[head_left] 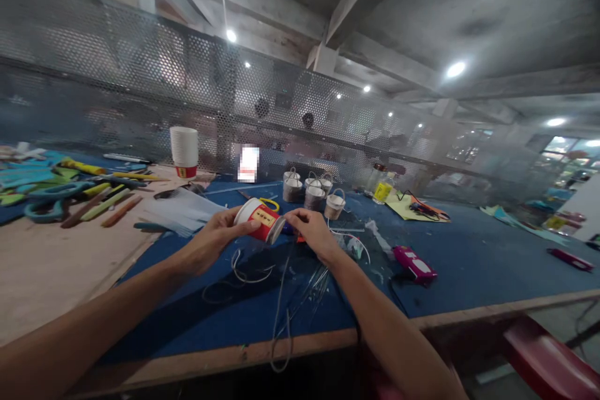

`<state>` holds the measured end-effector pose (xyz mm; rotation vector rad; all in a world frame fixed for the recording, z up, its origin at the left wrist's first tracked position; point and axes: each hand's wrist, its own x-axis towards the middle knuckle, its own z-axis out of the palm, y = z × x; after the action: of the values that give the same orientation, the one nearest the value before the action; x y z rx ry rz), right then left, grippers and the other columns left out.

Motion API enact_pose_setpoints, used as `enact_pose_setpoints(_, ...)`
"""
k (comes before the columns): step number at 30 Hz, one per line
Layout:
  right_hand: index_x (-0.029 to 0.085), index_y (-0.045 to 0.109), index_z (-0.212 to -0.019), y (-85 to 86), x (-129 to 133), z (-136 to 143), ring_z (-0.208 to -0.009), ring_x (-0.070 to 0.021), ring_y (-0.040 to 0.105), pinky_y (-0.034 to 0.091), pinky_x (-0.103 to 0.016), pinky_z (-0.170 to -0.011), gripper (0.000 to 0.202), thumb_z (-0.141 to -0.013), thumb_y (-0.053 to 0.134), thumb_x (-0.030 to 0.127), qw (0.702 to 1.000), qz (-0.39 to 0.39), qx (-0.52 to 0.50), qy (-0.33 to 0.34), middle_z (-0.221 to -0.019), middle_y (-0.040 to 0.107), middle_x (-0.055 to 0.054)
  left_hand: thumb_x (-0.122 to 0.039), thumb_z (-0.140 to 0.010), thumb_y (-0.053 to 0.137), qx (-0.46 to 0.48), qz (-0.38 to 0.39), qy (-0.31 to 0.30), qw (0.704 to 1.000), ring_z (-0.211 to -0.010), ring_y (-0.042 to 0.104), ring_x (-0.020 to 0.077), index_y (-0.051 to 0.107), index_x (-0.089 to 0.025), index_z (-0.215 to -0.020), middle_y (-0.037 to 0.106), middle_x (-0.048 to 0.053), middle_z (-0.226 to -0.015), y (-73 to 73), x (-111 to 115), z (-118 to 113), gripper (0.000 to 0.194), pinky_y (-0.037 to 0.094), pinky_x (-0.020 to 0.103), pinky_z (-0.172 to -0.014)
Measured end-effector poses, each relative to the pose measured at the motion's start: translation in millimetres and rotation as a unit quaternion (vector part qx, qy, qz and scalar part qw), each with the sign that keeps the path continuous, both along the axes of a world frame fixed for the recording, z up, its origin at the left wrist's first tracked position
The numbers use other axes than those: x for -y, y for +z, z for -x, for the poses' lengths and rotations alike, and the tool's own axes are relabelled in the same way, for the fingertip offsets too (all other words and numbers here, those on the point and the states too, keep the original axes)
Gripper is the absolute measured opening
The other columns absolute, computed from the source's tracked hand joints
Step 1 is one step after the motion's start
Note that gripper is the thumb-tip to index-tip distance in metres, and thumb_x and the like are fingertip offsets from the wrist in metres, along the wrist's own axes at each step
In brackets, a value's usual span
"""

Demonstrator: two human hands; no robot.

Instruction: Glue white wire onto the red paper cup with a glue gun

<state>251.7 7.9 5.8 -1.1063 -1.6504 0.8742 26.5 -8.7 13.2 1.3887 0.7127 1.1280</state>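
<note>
A red and white paper cup (263,219) lies tilted on its side in my left hand (219,231), whose fingers are closed around it. Grey cord is wound around the cup's narrower end, which points right. At that end my right hand (317,234) is closed in a pinch on the cord (280,306), which hangs down past the table's front edge. Below the cup, a loose loop of cord (250,276) rests on the blue table top. Several thin strands (317,284) lie under my right wrist.
Several cord-wrapped cups with handles (314,197) stand behind my hands. Stacked paper cups (184,150) are at the back left, near scissors (51,200) and markers. A purple device (414,264) lies right, with a yellow-labelled bottle (383,189) behind. Perforated metal panels line the back.
</note>
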Motion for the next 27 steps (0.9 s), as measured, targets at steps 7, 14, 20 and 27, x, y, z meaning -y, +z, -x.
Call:
enact_pose_setpoints(7, 0.02, 0.065, -0.109, -3.5, 2, 4, -0.074, -0.0136, 0.061, 0.052, -0.026, -0.071, 0.028, -0.087, 0.061, 0.035, 0.997, -0.052, -0.045, 0.028, -0.089, 0.066, -0.002, -0.03, -0.078, 0.078, 0.03, 0.0, 0.021, 0.999, -0.086, 0.069, 0.0192, 0.077, -0.021, -0.093, 0.078, 0.003, -0.09, -1.3, -4, 2, 0.017, 0.052, 0.026, -0.08)
enact_pose_setpoints(14, 0.017, 0.064, -0.097, -1.9, 9, 8, -0.072, -0.0145, 0.062, 0.051, -0.026, -0.069, 0.018, -0.086, 0.062, 0.032, 0.986, -0.153, 0.053, -0.029, -0.083, 0.068, -0.002, -0.03, -0.076, 0.08, 0.012, -0.007, 0.009, 1.0, -0.087, 0.069, 0.0192, 0.078, -0.022, -0.099, 0.078, 0.004, -0.095, -3.0, -3, 0, 0.024, 0.051, 0.025, -0.081)
enact_pose_setpoints(20, 0.019, 0.066, -0.1, -5.4, 14, 8, -0.08, -0.0146, 0.063, 0.05, -0.026, -0.078, 0.016, -0.088, 0.056, 0.019, 0.95, -0.269, 0.144, -0.061, -0.096, 0.068, -0.004, -0.032, -0.076, 0.08, 0.033, 0.06, -0.024, 0.997, -0.084, 0.07, 0.0194, 0.078, -0.021, -0.099, 0.079, 0.006, -0.095, -4.4, -3, -2, 0.026, 0.052, 0.025, -0.077)
enact_pose_setpoints(27, 0.021, 0.065, -0.105, -7.4, 19, 11, -0.085, -0.0164, 0.064, 0.05, -0.028, -0.082, 0.017, -0.095, 0.057, 0.033, 0.933, -0.304, 0.176, -0.082, -0.099, 0.069, -0.004, -0.031, -0.076, 0.081, 0.029, 0.037, 0.033, 0.998, -0.078, 0.069, 0.0169, 0.077, -0.019, -0.09, 0.079, 0.006, -0.088, -13.9, -14, 0, 0.019, 0.051, 0.024, -0.076)
